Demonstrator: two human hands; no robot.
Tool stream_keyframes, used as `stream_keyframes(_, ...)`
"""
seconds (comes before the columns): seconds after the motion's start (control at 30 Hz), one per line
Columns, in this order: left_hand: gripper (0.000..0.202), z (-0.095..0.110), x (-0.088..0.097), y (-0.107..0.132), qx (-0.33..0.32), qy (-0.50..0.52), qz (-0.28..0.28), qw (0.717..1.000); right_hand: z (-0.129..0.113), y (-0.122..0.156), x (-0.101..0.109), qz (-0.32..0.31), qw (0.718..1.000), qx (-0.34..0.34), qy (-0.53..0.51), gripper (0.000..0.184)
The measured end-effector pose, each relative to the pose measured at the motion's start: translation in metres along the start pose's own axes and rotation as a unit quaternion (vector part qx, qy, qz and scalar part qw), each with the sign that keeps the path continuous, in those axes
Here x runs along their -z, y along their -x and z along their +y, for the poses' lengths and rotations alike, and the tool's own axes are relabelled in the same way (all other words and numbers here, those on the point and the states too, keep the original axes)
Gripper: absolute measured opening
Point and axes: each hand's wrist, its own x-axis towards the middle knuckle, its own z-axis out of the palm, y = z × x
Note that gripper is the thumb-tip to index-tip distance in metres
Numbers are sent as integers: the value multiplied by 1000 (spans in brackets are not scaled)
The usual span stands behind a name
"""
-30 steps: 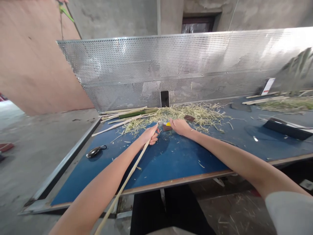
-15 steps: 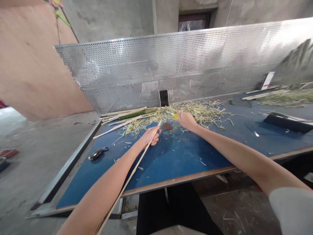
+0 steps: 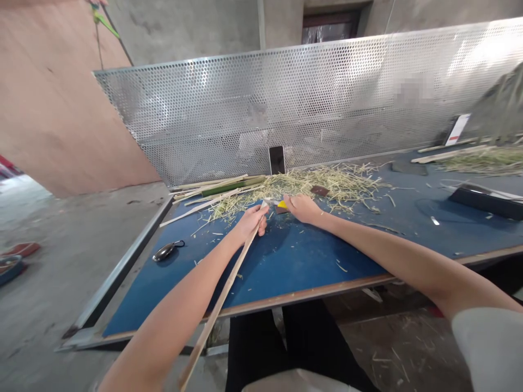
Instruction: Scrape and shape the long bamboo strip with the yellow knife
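My left hand (image 3: 251, 222) is closed around the far end of a long pale bamboo strip (image 3: 220, 299) that runs back toward me along my forearm. My right hand (image 3: 301, 208) is closed on a small yellow-handled cutter (image 3: 280, 204), its tip held against the end of the strip near my left hand. Both hands hover low over the blue table (image 3: 286, 261), in front of a pile of bamboo shavings (image 3: 310, 188).
A phone (image 3: 277, 159) leans on the perforated metal screen (image 3: 286, 103). Bamboo strips (image 3: 216, 188) lie at the left of the shavings. A small brown block (image 3: 319, 190) rests in the pile. A black key fob (image 3: 166, 251) lies left; a dark tray (image 3: 486, 200) sits right.
My right hand reached back into the shavings, then came forward again and brought the yellow cutter to the strip's end. My left hand stayed on the strip.
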Motion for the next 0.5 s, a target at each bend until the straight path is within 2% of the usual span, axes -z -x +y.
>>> stream_keyframes(0.2, 33, 3, 1, 2, 6, 33, -13, 999, -4, 1, 6, 2, 999, -5, -34, 74)
stream_keyframes(0.3, 32, 2, 1, 2, 8, 44, -22, 999, -6, 3, 8, 3, 999, -1, -48, 75)
stream_keyframes(0.5, 29, 4, -1, 8, 21, 58, -58, 996, 1, 2, 8, -21, 999, 28, 6, 54)
